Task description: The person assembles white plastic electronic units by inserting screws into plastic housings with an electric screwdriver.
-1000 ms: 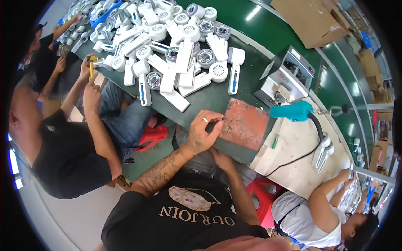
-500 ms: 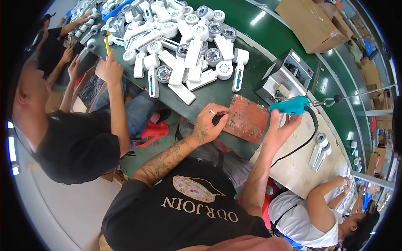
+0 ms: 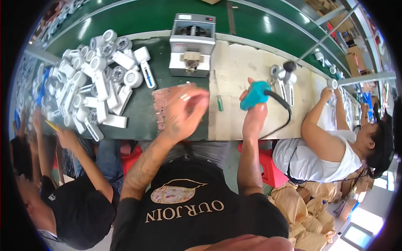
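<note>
My right hand [image 3: 256, 119] is wrapped round a teal electric screwdriver [image 3: 254, 97], which has a black cord and hangs from a line above the pale board. Over the reddish-brown plate [image 3: 160, 109] hovers my left hand [image 3: 184, 112], its fingers curled together and a little blurred. Whether anything small is in them cannot be made out. Behind the plate stands a silver-grey screw feeder [image 3: 190, 52]. Between my hands a screwdriver with a green handle [image 3: 220, 103] lies on the board.
A heap of white handheld fans [image 3: 100, 79] covers the bench at the left. Two more fans [image 3: 285, 81] lie right of the teal tool. A green conveyor [image 3: 259, 23] runs along the back. Co-workers sit on both sides, one in white sleeves [image 3: 331, 146] at right.
My view has swung to the right. My left hand has lifted off the plate's edge and now hangs over it. The teal tool stays in my right hand, now gripped more fully and tilted.
</note>
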A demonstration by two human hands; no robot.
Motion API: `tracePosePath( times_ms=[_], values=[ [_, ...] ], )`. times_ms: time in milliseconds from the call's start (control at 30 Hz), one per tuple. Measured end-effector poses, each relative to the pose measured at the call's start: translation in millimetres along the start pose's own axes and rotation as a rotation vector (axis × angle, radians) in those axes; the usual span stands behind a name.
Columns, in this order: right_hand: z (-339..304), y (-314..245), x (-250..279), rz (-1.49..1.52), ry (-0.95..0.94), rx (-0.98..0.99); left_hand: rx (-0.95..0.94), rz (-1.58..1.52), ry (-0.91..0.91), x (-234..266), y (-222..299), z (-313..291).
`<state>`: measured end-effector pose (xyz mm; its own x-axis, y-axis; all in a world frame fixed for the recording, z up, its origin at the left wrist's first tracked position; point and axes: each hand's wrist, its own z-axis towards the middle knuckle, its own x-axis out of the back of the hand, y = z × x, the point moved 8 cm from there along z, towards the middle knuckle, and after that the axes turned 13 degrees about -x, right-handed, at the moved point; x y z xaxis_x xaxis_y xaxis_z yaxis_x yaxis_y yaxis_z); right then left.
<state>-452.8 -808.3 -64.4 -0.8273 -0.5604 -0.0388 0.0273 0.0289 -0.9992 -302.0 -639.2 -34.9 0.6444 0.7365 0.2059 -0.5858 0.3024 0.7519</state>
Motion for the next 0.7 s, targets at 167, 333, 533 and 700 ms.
tracePosePath(
  times_ms=[167, 333, 533, 700],
  values=[
    [-52.8, -2.5, 68.1, 0.045, 0.183, -0.129, -0.033, -0.009, -0.291, -185.3, -60.9, 58.6],
    [-80.1, -8.8, 102.6, -0.027, 0.237, -0.101, 0.245, 0.251, -0.676, -313.7, -86.9, 84.3],
    [-89.7, -26.4, 109.1, 0.045, 0.330, 0.021, 0.287, 0.306, -0.592, -336.9, -106.9, 84.8],
    [-68.2, -19.9, 105.4, -0.044, 0.255, 0.055, 0.319, 0.329, -0.519, -280.8, -127.4, 85.7]
  ],
)
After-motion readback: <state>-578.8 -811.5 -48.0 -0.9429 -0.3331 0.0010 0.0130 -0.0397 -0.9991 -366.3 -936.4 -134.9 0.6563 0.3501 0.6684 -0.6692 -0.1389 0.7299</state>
